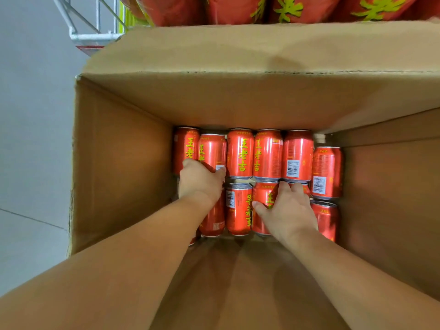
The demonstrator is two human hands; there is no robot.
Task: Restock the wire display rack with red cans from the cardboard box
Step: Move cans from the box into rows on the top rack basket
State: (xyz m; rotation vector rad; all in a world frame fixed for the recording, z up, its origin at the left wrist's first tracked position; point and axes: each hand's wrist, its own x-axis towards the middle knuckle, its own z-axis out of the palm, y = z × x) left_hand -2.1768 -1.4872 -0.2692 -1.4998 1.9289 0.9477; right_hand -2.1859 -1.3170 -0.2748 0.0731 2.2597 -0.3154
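Note:
An open cardboard box [123, 163] fills the view, with several red cans with yellow lettering lying on their sides at its bottom. My left hand [198, 179] grips a red can [213, 151] in the far row near the box's left side, fingers curled round it. In the near row my right hand [285, 210] grips another red can [264, 196], thumb on its left side. The white wire display rack [92, 36] shows beyond the box at the upper left. Red cans on the rack [228, 8] line the top edge of the view.
The box's far flap [238, 48] is folded outward toward the rack, and a side flap [392, 129] leans in at the right. Pale grey floor tiles [31, 139] lie left of the box. The near part of the box floor is bare cardboard.

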